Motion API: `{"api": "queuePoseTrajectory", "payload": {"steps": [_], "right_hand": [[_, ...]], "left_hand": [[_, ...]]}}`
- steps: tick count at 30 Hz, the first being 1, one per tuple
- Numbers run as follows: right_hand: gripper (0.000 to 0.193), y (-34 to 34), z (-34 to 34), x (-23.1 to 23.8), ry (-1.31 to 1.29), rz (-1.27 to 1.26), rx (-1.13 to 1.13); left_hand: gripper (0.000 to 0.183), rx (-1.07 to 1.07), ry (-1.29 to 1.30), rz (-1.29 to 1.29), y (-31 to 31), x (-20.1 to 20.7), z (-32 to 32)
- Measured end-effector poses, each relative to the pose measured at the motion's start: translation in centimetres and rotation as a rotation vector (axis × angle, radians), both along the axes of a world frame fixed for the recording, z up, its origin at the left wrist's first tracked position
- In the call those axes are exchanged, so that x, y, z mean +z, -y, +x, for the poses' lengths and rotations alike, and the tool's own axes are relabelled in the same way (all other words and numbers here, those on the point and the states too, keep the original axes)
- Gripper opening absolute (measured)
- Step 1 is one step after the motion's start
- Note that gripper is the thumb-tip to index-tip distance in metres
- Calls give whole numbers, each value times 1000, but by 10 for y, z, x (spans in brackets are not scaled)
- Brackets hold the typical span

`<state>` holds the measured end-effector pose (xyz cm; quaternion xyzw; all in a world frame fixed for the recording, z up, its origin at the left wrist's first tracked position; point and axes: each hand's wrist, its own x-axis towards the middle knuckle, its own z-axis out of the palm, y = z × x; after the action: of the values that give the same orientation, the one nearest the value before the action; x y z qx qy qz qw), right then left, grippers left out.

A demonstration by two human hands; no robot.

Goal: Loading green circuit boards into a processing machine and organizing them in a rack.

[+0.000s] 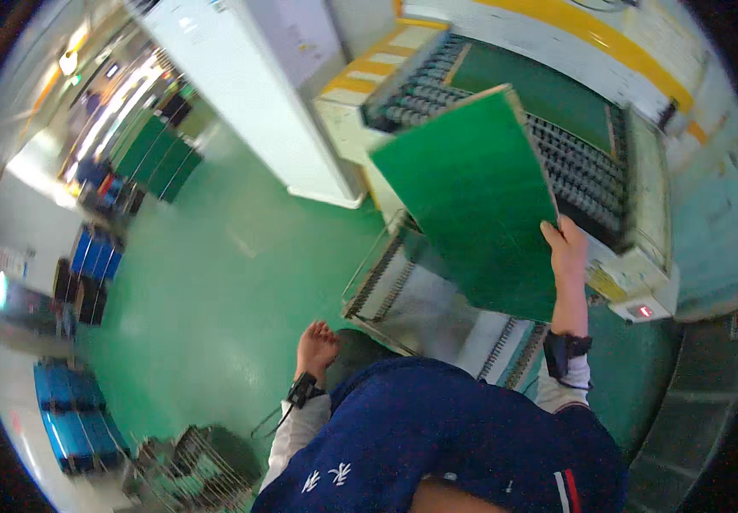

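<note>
**Gripping a green panel [472, 197] in front of black rollers [587, 178]**

Grasping the panel by its long right edge with the right hand [567, 244]; holding it aslant between the rollers and a navy garment [472, 410], above a metal rack [437, 316] with toothed strips; hiding part of both rack and rollers behind it, with contact between panel and rack impossible to tell; extending the left hand [318, 345] well apart from the panel, over a green floor [215, 256], with fingers curled but too small and blurred to tell whether fully closed; wearing black wrist devices [567, 355] on both arms, over pale sleeves [296, 432].

Lying among the rollers beyond, a second green panel [549, 90]; standing left of the rollers, a yellow-striped housing [360, 81] and a white column [258, 94]; to the right, below the rollers, a small box with a red display [645, 310]; lined up along the far left, blue bins [74, 419] and, farther back, a green stack [151, 154]; at lower left, a wire frame [198, 466].
</note>
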<state>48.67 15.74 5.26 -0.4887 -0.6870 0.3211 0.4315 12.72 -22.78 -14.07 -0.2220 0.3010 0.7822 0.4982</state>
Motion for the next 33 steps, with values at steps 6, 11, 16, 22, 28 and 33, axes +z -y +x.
{"api": "queuePoseTrajectory", "payload": {"steps": [6, 11, 16, 22, 28, 33], "right_hand": [[11, -6, 10, -19, -1182, -507, -59], [16, 2, -5, -29, -1231, -769, 204], [5, -3, -26, -52, -1363, -845, 106], [6, -13, -36, -68, -1331, -906, -26], [23, -19, -37, -73, -1070, -969, 47], [26, -27, -42, -73, -1020, -965, 121]], "left_hand": [[24, 64, 22, -178, 42, -24, -14], [25, 130, -24, -318, 50, -28, -27], [23, 196, 9, -354, 44, -43, -33], [27, 35, 34, -206, 41, -53, -32], [26, 112, -4, -433, 32, -38, -29], [25, 59, -27, -311, 30, -34, -35]]}}
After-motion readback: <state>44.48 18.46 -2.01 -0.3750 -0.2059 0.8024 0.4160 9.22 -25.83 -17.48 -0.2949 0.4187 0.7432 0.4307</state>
